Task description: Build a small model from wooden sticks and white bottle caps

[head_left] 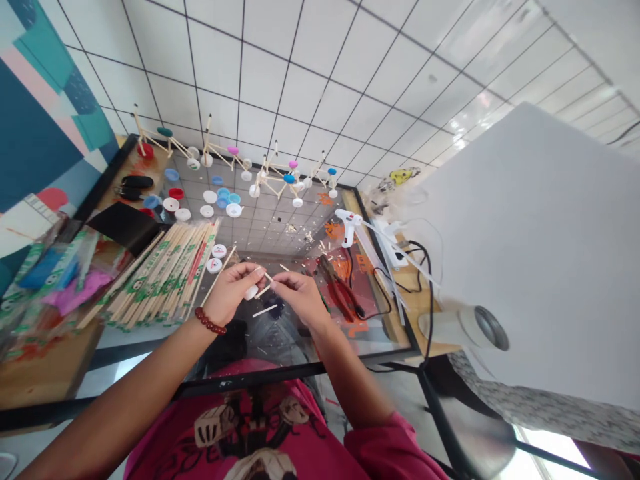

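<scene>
My left hand (233, 290), with a red bead bracelet on its wrist, is closed around a white bottle cap (251, 292) over the glass table (280, 347). My right hand (299, 293) pinches a short wooden stick (268, 276) that meets the cap between the two hands. Another short stick (265, 311) lies on the glass just below them. A pile of wrapped chopsticks (160, 273) lies left of my left hand. Two white caps (216, 257) rest beside the pile.
Stick-and-cap models (273, 175) stand along the table's far edge, with loose coloured caps (220, 197) in front. A white glue gun (349, 223), red pliers (340, 290) and black cables (425, 267) lie to the right. A large white board (540, 253) leans at right. Plastic bags (50, 273) sit at left.
</scene>
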`<control>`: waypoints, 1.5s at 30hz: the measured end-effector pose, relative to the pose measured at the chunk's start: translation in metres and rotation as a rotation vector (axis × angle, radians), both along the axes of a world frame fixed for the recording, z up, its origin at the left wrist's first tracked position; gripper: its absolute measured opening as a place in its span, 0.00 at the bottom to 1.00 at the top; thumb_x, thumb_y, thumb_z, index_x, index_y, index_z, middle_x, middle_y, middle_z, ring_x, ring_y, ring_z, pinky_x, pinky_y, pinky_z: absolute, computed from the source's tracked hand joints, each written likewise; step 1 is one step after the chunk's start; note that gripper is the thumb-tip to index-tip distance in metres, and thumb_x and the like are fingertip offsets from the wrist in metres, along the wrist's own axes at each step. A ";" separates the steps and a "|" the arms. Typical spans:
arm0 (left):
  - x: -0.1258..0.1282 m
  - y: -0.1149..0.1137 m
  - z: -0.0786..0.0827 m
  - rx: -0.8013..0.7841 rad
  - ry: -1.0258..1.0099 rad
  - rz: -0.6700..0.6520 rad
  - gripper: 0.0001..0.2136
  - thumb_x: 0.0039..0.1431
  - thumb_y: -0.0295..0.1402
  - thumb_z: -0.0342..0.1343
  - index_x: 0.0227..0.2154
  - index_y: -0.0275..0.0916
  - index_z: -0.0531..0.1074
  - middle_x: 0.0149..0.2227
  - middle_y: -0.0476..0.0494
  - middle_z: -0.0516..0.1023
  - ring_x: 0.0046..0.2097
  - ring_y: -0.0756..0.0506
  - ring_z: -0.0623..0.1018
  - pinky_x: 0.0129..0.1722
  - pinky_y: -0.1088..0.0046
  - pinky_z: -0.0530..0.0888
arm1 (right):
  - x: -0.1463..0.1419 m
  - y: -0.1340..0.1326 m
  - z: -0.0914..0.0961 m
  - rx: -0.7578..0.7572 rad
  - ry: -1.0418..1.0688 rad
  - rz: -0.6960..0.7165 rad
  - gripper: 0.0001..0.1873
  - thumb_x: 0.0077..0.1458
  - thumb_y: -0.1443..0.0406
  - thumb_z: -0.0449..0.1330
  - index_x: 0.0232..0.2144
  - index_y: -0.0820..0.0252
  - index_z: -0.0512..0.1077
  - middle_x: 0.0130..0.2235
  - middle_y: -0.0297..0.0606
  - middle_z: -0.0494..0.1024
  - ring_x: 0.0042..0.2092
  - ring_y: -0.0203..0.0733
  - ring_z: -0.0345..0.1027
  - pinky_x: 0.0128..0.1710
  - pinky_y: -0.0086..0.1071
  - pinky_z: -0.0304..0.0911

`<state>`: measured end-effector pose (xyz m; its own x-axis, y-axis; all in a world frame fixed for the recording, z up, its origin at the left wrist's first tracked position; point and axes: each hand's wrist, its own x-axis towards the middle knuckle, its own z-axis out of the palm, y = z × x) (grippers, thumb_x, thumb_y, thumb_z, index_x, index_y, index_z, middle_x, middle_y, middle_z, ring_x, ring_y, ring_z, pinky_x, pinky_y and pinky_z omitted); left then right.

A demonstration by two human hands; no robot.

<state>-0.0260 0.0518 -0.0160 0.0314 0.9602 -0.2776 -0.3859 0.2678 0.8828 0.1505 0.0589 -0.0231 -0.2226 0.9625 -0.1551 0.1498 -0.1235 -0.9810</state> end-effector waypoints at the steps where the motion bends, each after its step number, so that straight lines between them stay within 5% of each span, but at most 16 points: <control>1: 0.000 0.000 0.000 0.005 0.017 -0.008 0.17 0.43 0.47 0.75 0.27 0.38 0.81 0.25 0.45 0.79 0.26 0.50 0.73 0.25 0.74 0.67 | 0.001 0.001 0.001 0.005 -0.014 -0.005 0.13 0.52 0.54 0.70 0.31 0.58 0.82 0.30 0.35 0.81 0.31 0.38 0.71 0.36 0.33 0.65; 8: -0.001 -0.001 -0.004 0.062 0.155 -0.037 0.18 0.46 0.48 0.74 0.31 0.37 0.84 0.29 0.42 0.83 0.29 0.47 0.77 0.30 0.71 0.73 | 0.006 0.005 0.012 0.048 -0.090 -0.030 0.13 0.51 0.55 0.70 0.29 0.58 0.80 0.28 0.35 0.79 0.30 0.39 0.69 0.33 0.33 0.65; 18: -0.003 0.002 -0.013 0.021 0.194 -0.014 0.25 0.41 0.52 0.75 0.37 0.38 0.86 0.35 0.39 0.87 0.35 0.43 0.82 0.37 0.67 0.77 | 0.004 0.006 0.004 0.184 -0.148 -0.026 0.11 0.53 0.57 0.65 0.29 0.59 0.79 0.28 0.35 0.79 0.30 0.38 0.70 0.33 0.31 0.65; 26: -0.003 0.002 -0.015 -0.006 0.207 -0.018 0.23 0.39 0.52 0.76 0.34 0.39 0.87 0.32 0.39 0.87 0.32 0.44 0.81 0.33 0.69 0.77 | 0.007 0.005 0.010 0.244 -0.224 0.023 0.08 0.53 0.61 0.62 0.28 0.58 0.80 0.28 0.34 0.80 0.30 0.38 0.70 0.33 0.31 0.65; 35: -0.002 0.003 -0.012 -0.005 0.114 0.030 0.24 0.41 0.52 0.75 0.33 0.36 0.85 0.29 0.42 0.84 0.29 0.47 0.78 0.28 0.73 0.73 | -0.002 0.001 -0.006 0.085 0.110 -0.039 0.15 0.50 0.56 0.71 0.38 0.57 0.80 0.33 0.36 0.82 0.34 0.40 0.75 0.39 0.33 0.71; 45: -0.004 0.002 -0.014 0.068 0.222 -0.022 0.21 0.49 0.52 0.71 0.35 0.37 0.83 0.31 0.41 0.84 0.31 0.46 0.79 0.30 0.72 0.75 | -0.001 0.001 -0.016 0.102 0.102 -0.065 0.13 0.51 0.55 0.71 0.36 0.57 0.82 0.34 0.37 0.84 0.35 0.41 0.77 0.39 0.35 0.72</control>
<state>-0.0296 0.0534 -0.0297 -0.0024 0.9767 -0.2146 -0.1747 0.2109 0.9618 0.1492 0.0598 -0.0392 -0.1692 0.9849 -0.0354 0.0435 -0.0284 -0.9986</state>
